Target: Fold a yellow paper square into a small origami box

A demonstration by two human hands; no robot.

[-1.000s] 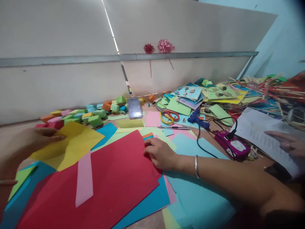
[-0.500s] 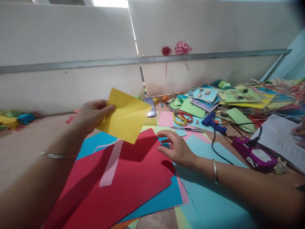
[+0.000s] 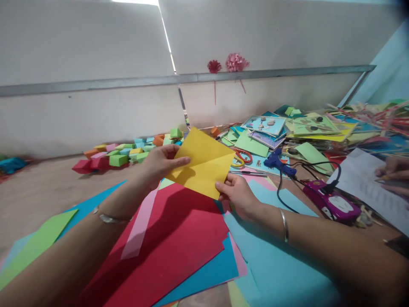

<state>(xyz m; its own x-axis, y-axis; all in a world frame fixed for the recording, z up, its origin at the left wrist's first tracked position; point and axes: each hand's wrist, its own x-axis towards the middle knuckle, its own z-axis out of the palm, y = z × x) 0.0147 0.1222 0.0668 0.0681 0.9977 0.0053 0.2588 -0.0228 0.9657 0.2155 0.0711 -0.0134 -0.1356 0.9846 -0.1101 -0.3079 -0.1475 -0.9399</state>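
Note:
A square sheet of yellow paper (image 3: 206, 160) is held up in the air, tilted, with a faint crease line across it. My left hand (image 3: 164, 164) pinches its left edge, thumb on the near face. At the lower right corner, my right hand (image 3: 236, 192) pinches the sheet between thumb and fingers. Below the hands lies a large red sheet (image 3: 179, 238), with a pink paper strip (image 3: 139, 226) on top of it. Blue paper (image 3: 211, 273) shows from under the red one, and a light blue sheet (image 3: 275, 256) spreads beneath my right forearm.
Folded paper cubes (image 3: 118, 160) pile up along the wall. Scissors (image 3: 244, 157), a pen (image 3: 251, 173), a blue glue gun (image 3: 279, 164) and a purple extension box (image 3: 332, 200) with cables lie right. At far right another person's hands (image 3: 396, 170) hold a pencil over white paper (image 3: 367, 187).
My left hand has carried the yellow sheet to the right. My right hand, open and apart from it before, now grips its lower right corner. The view has turned slightly, and the paper cubes show.

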